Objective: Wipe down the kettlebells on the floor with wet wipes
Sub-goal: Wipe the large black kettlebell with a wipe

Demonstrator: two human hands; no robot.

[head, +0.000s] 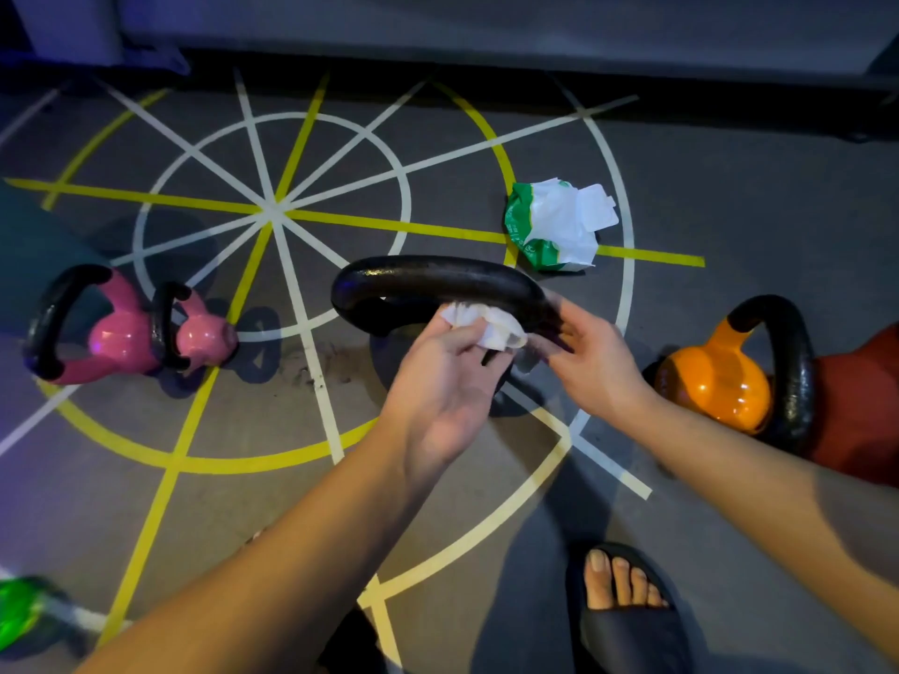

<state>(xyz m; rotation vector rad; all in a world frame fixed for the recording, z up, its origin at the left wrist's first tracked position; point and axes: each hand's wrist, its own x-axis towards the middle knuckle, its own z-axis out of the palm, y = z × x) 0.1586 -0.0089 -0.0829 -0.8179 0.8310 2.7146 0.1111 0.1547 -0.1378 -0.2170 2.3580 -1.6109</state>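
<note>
Left hand [438, 386]: my fingers [462, 335] pinch a crumpled white wipe [491, 323] against the handle of the black kettlebell [438, 279]. Right hand [596, 357]: fingers curled round the handle's right end, edges blurred. The kettlebell stands on the floor [705, 197], centre frame. Wipe pack [559, 226] lies just beyond it. Two pink kettlebells [121, 333] sit side by side well left; orange kettlebell [715, 386] near right.

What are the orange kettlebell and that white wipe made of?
Orange kettlebell: probably metal with a glossy orange coating, since lights glint off its round body. Its black handle looks rougher, like bare cast iron. Wipe: thin, soft white fabric or paper, crumpled where the left hand pinches it.
</note>
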